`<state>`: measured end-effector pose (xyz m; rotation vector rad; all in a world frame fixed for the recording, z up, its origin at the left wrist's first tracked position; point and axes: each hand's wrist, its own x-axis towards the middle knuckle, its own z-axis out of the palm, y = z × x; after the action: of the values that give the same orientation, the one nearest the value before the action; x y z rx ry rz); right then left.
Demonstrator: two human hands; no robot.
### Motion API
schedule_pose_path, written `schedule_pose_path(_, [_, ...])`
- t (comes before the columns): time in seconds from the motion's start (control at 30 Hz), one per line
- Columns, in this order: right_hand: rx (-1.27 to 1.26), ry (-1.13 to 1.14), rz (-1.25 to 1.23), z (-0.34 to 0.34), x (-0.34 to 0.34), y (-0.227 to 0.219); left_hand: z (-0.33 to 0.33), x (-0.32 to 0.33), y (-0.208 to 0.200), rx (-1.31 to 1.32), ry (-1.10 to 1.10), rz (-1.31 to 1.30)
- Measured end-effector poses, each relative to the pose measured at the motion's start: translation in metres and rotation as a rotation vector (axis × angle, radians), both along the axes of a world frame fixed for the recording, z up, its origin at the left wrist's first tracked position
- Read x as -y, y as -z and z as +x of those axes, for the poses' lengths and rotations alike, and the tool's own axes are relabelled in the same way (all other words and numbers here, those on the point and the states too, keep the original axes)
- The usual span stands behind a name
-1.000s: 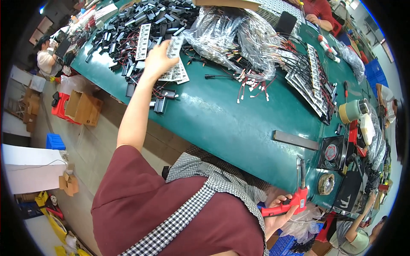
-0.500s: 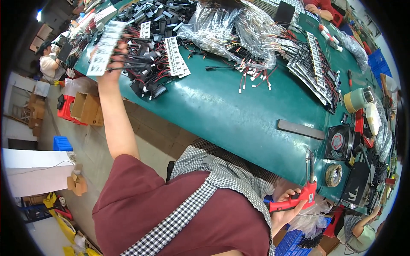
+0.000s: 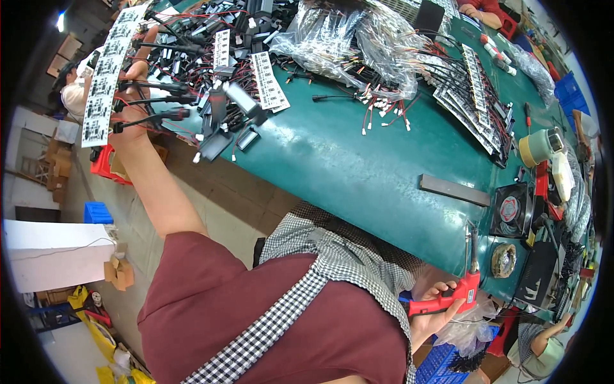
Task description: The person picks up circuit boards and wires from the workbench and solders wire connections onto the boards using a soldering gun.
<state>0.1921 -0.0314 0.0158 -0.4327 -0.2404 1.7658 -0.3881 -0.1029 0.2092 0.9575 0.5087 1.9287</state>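
The left hand has its fingers curled around a white printed circuit panel, raised at the left end of the green table, black leads poking out beside them; the thumb's hold I can't make out. Gripping it by the rim would probably spare those leads a tug. The right hand grips a red soldering gun, its nose wisely kept well apart from the panel.

One held board strip, one soldering gun, one fan.
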Motion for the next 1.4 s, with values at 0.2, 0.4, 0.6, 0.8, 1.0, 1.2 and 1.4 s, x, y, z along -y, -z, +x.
schedule_pose_path(0.2, [-0.015, -0.027, 0.017, 0.006, 0.001, 0.000, 0.040, 0.007, 0.004, -0.116, -0.010, -0.080])
schedule_pose_path(0.4, [-0.026, 0.041, -0.016, 0.016, 0.003, 0.006, 0.146, -0.049, 0.052, -0.626, -0.762, -0.499])
schedule_pose_path(0.6, [-0.042, 0.083, -0.042, 0.012, 0.009, -0.001, 0.230, -0.091, 0.146, -0.730, -0.281, -0.837])
schedule_pose_path(0.8, [-0.066, 0.097, -0.043, 0.011, 0.014, 0.003, 0.273, -0.119, 0.167, -0.795, 0.129, -0.835])
schedule_pose_path(1.0, [-0.071, 0.078, -0.053, 0.003, 0.009, 0.002, 0.252, -0.118, 0.150, -1.855, -0.121, -0.371])
schedule_pose_path(1.2, [-0.011, -0.022, -0.074, -0.023, -0.013, -0.004, 0.267, -0.105, 0.175, -1.670, -0.096, -0.496])
schedule_pose_path(1.4, [-0.107, -0.030, -0.052, -0.028, -0.033, -0.010, 0.273, -0.163, 0.155, -1.764, -0.268, -0.306])
